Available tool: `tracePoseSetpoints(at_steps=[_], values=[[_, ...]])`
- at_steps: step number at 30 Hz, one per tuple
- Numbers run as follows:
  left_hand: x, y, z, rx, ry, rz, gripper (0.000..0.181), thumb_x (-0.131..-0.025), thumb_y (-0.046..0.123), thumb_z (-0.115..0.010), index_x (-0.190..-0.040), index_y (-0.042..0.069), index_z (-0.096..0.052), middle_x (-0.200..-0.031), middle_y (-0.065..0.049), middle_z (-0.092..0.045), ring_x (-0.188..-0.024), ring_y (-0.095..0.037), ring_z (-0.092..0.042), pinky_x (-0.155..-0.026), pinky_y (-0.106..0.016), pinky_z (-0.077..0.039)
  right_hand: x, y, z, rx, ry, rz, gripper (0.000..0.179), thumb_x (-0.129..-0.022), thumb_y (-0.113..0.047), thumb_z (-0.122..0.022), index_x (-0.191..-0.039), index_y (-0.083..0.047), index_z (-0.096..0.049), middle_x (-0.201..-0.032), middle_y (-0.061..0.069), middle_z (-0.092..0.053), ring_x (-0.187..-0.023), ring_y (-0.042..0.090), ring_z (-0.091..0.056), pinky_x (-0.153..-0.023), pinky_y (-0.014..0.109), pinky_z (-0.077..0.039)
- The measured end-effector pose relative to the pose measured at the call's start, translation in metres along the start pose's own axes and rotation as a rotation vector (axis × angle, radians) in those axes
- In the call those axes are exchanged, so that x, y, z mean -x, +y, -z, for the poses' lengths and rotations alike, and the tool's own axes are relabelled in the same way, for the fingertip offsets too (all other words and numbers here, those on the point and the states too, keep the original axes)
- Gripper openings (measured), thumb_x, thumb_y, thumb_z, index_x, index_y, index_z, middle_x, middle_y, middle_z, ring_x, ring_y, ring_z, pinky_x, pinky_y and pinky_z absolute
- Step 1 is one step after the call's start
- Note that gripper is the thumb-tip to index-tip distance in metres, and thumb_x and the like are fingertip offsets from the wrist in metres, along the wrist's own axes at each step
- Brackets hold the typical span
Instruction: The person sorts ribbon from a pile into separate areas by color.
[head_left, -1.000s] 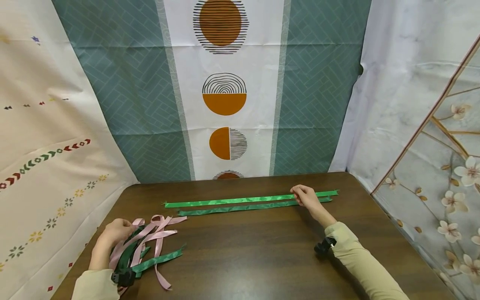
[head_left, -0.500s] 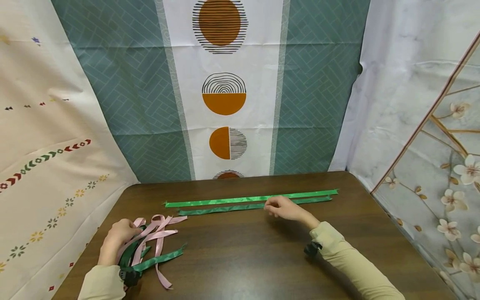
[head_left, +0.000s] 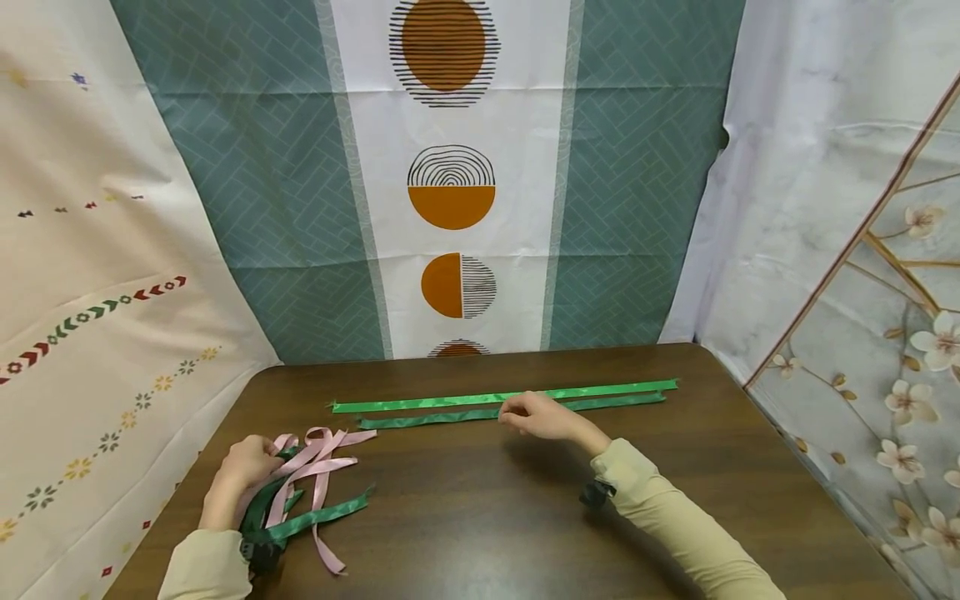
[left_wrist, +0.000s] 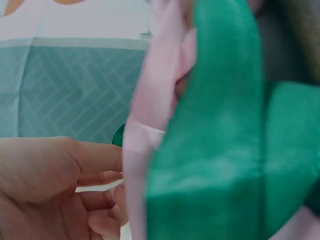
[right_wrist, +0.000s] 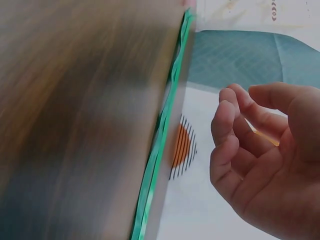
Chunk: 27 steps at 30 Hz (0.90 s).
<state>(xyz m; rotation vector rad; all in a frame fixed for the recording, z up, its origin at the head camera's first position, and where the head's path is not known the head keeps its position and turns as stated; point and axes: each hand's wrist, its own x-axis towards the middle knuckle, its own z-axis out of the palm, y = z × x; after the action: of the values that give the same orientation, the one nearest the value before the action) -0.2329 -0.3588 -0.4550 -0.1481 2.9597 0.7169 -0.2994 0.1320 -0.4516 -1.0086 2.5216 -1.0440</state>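
Note:
My left hand is over the left side of a tangled pile of pink ribbons and green ribbons. Its fingers bend towards the strips; in the left wrist view a pink ribbon hides the fingertips, so I cannot tell whether they pinch anything. A broad green ribbon fills much of that view. My right hand, fingers loosely curled and holding nothing, hovers by the two laid-out strips. These are a bright green ribbon and, nearer me, a darker green ribbon, lying nearly parallel.
The brown wooden table has rounded far corners. A patterned curtain hangs behind it, with printed cloths at both sides. Dark wrist cameras sit at my sleeve cuffs.
My right hand has moved left along the laid-out green ribbons, from near their right end to around their middle. My left hand has shifted slightly right at the pile.

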Motion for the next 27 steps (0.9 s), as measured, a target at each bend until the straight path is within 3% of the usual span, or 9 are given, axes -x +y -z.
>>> tracePoseSetpoints(at_steps=[2, 4, 13, 17, 23, 27], values=[[0.001, 0.001, 0.004, 0.008, 0.013, -0.039, 0.012, -0.086, 0.011, -0.062, -0.082, -0.001, -0.061, -0.079, -0.017, -0.059, -0.075, -0.033, -0.054, -0.063, -0.045, -0.044, -0.005, -0.002, -0.003, -0.004, -0.004, 0.005, 0.026, -0.100, -0.022, -0.053, -0.106, -0.002, -0.068, -0.088, 0.021, -0.066, -0.070, 0.034, -0.063, -0.059, 0.025, -0.047], [0.002, 0.001, 0.008, 0.020, 0.021, -0.072, 0.017, -0.087, 0.011, -0.062, -0.094, -0.005, -0.063, -0.089, -0.020, -0.063, -0.083, -0.036, -0.057, -0.068, -0.048, -0.046, -0.010, -0.005, -0.007, -0.013, -0.007, 0.010, 0.026, -0.100, -0.023, -0.052, -0.107, -0.003, -0.068, -0.091, 0.020, -0.067, -0.071, 0.033, -0.063, -0.060, 0.025, -0.047], [0.013, 0.006, 0.018, 0.131, 0.070, -0.166, 0.023, -0.097, 0.021, -0.057, -0.105, 0.001, -0.064, -0.101, -0.017, -0.067, -0.088, -0.024, -0.057, -0.069, -0.034, -0.043, -0.029, -0.023, -0.022, -0.051, -0.051, 0.050, 0.028, -0.101, -0.024, -0.051, -0.108, -0.003, -0.068, -0.092, 0.022, -0.065, -0.063, 0.016, -0.056, -0.059, 0.023, -0.045], [0.017, 0.022, 0.024, 0.249, 0.088, -0.231, 0.029, -0.100, 0.028, -0.053, -0.108, 0.002, -0.061, -0.100, -0.012, -0.065, -0.085, -0.015, -0.054, -0.070, -0.029, -0.042, -0.038, -0.034, -0.026, -0.078, -0.082, 0.072, 0.028, -0.102, -0.023, -0.049, -0.110, -0.002, -0.067, -0.096, 0.023, -0.066, -0.067, 0.024, -0.058, -0.060, 0.023, -0.045], [0.018, 0.039, 0.030, 0.470, -0.009, -0.321, 0.027, -0.101, 0.024, -0.051, -0.102, -0.003, -0.052, -0.082, 0.003, -0.062, -0.076, -0.011, -0.058, -0.068, -0.027, -0.045, -0.048, -0.050, -0.037, -0.153, -0.126, 0.098, 0.022, -0.103, -0.021, -0.047, -0.111, -0.010, -0.065, -0.103, 0.025, -0.064, -0.085, 0.040, -0.063, -0.068, 0.025, -0.051], [0.019, 0.049, 0.032, 0.500, -0.087, -0.424, 0.015, -0.099, 0.015, -0.054, -0.100, 0.000, -0.053, -0.080, 0.004, -0.062, -0.077, -0.014, -0.060, -0.071, -0.028, -0.047, -0.055, -0.064, -0.046, -0.169, -0.142, 0.141, 0.021, -0.102, -0.021, -0.050, -0.117, -0.012, -0.061, -0.106, 0.021, -0.065, -0.090, 0.038, -0.064, -0.074, 0.027, -0.053]])
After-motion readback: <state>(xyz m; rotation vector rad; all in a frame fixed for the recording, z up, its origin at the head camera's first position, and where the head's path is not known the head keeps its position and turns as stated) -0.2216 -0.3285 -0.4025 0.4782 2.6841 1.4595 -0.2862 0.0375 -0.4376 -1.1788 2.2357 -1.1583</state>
